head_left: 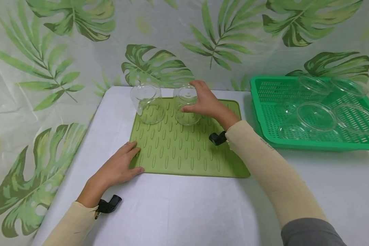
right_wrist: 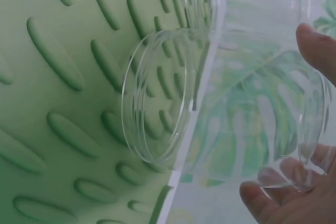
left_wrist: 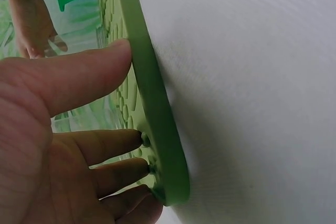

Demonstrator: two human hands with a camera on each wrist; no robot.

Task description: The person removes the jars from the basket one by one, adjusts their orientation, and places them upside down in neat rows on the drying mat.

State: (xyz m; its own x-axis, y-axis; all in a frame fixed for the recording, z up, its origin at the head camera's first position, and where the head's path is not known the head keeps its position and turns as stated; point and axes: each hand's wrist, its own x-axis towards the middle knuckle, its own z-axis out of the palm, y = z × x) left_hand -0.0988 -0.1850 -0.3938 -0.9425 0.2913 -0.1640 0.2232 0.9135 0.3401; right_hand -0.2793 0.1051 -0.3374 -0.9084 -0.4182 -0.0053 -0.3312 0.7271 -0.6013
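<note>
A clear glass cup stands on the back half of a green ridged drying mat. My right hand grips this cup near its top, thumb on one side and fingers on the other. From the right wrist view, the cup's ringed lower end meets the mat. Another clear glass cup stands just left of it, apart from my hand. My left hand rests at the mat's front left corner with fingers extended. In the left wrist view its thumb touches the mat's edge.
A green slotted plastic basket stands to the right of the mat, holding several clear glass cups. A white cloth covers the table. Behind it hangs a leaf-patterned sheet, which also runs along the left side.
</note>
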